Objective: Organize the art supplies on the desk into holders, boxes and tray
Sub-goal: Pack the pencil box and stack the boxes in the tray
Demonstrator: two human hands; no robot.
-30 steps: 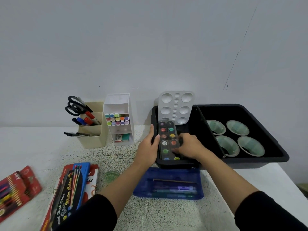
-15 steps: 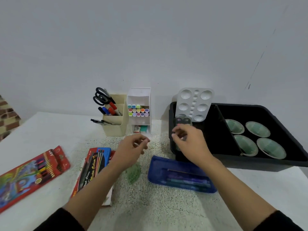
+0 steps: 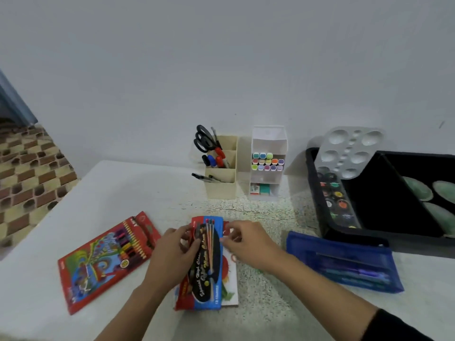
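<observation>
A blue and red watercolour box (image 3: 208,267) lies on top of a stack of flat boxes in the middle of the desk. My left hand (image 3: 172,254) grips its left edge, fingers curled over it. My right hand (image 3: 248,242) touches its upper right edge with pinched fingers. A red coloured-pencil box (image 3: 103,259) lies flat to the left. A blue mesh pencil pouch (image 3: 344,262) lies to the right. The black tray (image 3: 317,193) at the right holds a paint set (image 3: 337,200), a white palette (image 3: 347,151) leaning upright, and green bowls (image 3: 418,190).
A beige holder (image 3: 221,185) with scissors and markers and a white organiser (image 3: 267,178) with highlighters stand at the back by the wall. The desk's left edge drops to a patterned floor (image 3: 29,178).
Both hands left the paint set in the tray and moved left to the watercolour box stack. The view swung left with them.
</observation>
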